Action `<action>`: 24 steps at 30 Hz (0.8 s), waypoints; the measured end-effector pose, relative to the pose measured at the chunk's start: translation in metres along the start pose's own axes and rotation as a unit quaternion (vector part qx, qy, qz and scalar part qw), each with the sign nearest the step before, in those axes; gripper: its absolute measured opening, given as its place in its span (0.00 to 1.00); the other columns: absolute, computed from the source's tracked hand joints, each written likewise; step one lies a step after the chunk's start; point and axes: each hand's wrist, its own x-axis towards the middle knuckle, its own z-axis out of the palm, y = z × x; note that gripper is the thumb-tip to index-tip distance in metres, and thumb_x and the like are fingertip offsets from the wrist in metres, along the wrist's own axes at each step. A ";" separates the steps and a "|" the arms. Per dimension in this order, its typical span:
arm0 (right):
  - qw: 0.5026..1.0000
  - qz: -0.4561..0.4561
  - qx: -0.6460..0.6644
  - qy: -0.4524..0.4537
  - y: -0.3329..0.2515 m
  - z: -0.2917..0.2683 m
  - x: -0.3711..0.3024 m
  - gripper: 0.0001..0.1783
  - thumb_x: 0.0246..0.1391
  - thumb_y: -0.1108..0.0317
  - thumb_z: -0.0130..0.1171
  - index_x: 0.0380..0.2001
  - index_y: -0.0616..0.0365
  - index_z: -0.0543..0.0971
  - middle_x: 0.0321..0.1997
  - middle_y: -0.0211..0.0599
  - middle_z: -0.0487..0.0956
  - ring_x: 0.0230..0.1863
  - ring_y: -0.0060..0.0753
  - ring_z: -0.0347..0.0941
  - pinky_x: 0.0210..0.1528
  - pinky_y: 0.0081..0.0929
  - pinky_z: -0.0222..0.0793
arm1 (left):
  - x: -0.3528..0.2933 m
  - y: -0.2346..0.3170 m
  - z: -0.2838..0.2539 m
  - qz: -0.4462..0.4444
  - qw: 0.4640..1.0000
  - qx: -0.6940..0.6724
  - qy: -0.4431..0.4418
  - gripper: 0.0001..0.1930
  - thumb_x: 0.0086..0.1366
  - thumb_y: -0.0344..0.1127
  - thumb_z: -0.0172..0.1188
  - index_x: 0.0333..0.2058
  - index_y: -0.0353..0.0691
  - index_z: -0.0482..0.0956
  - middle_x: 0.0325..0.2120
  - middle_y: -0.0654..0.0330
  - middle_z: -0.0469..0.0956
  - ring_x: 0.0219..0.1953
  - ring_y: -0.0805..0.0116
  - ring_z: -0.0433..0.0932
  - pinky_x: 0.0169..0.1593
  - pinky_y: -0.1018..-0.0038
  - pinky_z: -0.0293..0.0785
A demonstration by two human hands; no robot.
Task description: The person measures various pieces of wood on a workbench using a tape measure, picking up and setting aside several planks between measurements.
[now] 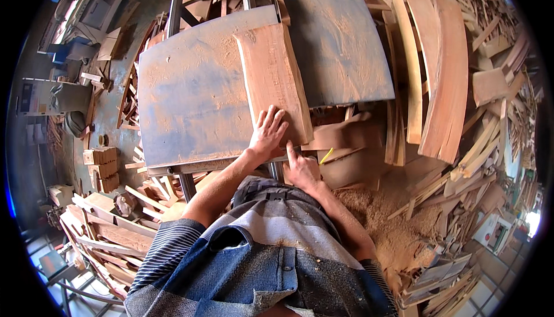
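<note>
A reddish-brown plank (268,66) with a pale, uneven left edge lies lengthwise on a dusty metal saw table (193,94). My left hand (268,135) rests flat on the plank's near part, fingers spread. At its near end is my right hand (303,170), index finger stretched toward the board's end and the other fingers partly curled; nothing shows in its grasp. Whether that fingertip touches the wood or sits just short of it, I cannot tell. Just right of the right hand is a small yellow strip (327,155).
Beyond the plank's right edge is a second metal table (337,40) with sawdust on it. Long boards (447,80) stand at the right. A sawdust heap (378,213) lies near my right arm. Scrap wood (109,239) and stacked blocks (102,167) are at the left.
</note>
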 end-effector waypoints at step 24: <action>0.994 -0.007 -0.096 -0.055 -0.002 0.020 0.011 0.43 0.53 0.64 0.54 0.68 0.81 0.57 0.21 0.50 0.82 0.23 0.50 0.82 0.29 0.46 0.80 | -0.001 0.001 0.006 -0.005 0.998 -0.051 0.038 0.27 0.53 0.37 0.66 0.53 0.38 0.76 0.65 0.48 0.65 0.72 0.42 0.55 0.73 0.47 0.52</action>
